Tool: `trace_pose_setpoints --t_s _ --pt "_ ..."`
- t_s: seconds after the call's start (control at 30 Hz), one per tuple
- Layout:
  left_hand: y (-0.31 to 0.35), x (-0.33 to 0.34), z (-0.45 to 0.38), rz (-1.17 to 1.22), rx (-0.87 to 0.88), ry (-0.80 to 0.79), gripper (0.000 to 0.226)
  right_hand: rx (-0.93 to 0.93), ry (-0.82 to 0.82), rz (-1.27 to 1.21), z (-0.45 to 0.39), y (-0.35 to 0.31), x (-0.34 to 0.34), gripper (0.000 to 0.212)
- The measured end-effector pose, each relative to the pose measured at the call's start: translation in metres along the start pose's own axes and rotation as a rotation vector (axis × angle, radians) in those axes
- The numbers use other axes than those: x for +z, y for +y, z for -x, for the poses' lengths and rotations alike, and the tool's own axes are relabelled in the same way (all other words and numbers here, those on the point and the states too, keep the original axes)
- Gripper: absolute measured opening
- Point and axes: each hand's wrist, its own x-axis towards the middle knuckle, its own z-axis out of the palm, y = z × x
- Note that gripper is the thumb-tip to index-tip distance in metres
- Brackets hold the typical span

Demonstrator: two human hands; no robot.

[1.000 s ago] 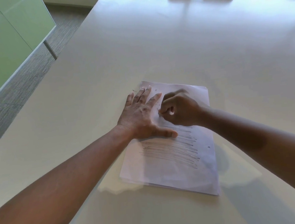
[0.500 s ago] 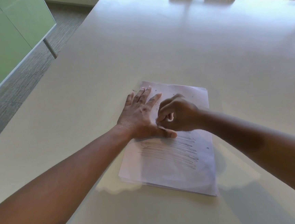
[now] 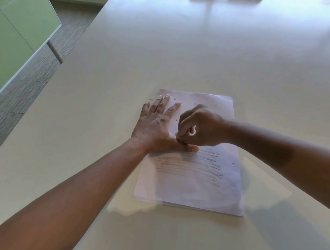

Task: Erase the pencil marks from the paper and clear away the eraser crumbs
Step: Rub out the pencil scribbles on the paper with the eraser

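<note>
At far left, green panel [image 3: 3,43] with a metal leg [image 3: 55,51], grey carpet [image 3: 17,88] below it. Pale counter [image 3: 174,54] fills the rest of the view.

Left hand [image 3: 156,125]: flat, palm down, fingers straight and spread. Fingertips sit over the paper's top-left corner, little finger off the edge on the counter. Thumb stretches right across the sheet, just above the pencil marks. It presses the paper down, holds nothing.

Paper [image 3: 196,192]: thin stack, lying flat on the counter, mid-right of view, slightly rotated. Top third looks clean apart from dark crumbs [image 3: 176,117] scattered between the two hands; a few more near the top edge and one or two on the counter by the left fingertips. Marks [image 3: 190,168]: rows of grey horizontal scribble across the middle of the sheet, just below the left thumb. Bottom part of the sheet is blank. Small dot near the right edge, can't tell what it is.

Right hand [image 3: 198,128]: fingers curled, tips pinching something small and dark at the paper, right against the left thumb. Presumably the eraser [image 3: 181,141], mostly hidden by the fingers. A bit of white shows inside the curled fingers, can't tell what.
</note>
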Motion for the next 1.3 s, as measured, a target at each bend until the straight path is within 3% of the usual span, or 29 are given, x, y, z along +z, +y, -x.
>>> trace_pose_setpoints --t_s 0.23,0.33,0.43,0.63,0.83,1.03,1.17,1.3 --pt "0.0 -0.003 0.001 -0.007 -0.006 -0.02 0.153 0.141 0.242 0.097 -0.013 0.026 -0.012 0.01" --pt "0.001 -0.003 0.001 0.006 -0.002 -0.013 0.154 0.043 0.132 0.032 -0.002 0.006 -0.002 0.008" --pt "0.001 -0.002 0.002 0.013 -0.003 -0.004 0.153 0.058 0.037 -0.021 0.005 0.0 0.002 0.005" --pt "0.0 -0.003 0.002 0.005 -0.011 -0.02 0.153 0.291 0.299 0.084 -0.004 0.027 -0.017 0.01" --pt "0.0 -0.001 0.0 0.002 -0.003 -0.009 0.159 0.098 0.038 -0.021 0.009 0.001 0.001 0.005" --pt "0.0 -0.002 0.001 0.01 -0.015 -0.019 0.153 0.273 0.269 0.102 -0.004 0.028 -0.016 0.011" --pt "0.0 -0.001 0.0 -0.005 -0.013 -0.017 0.155 0.137 0.178 0.059 0.003 0.012 -0.003 0.011" --pt "0.0 -0.002 0.0 0.001 -0.008 -0.017 0.153 0.118 0.09 0.008 0.006 0.005 0.0 0.007"
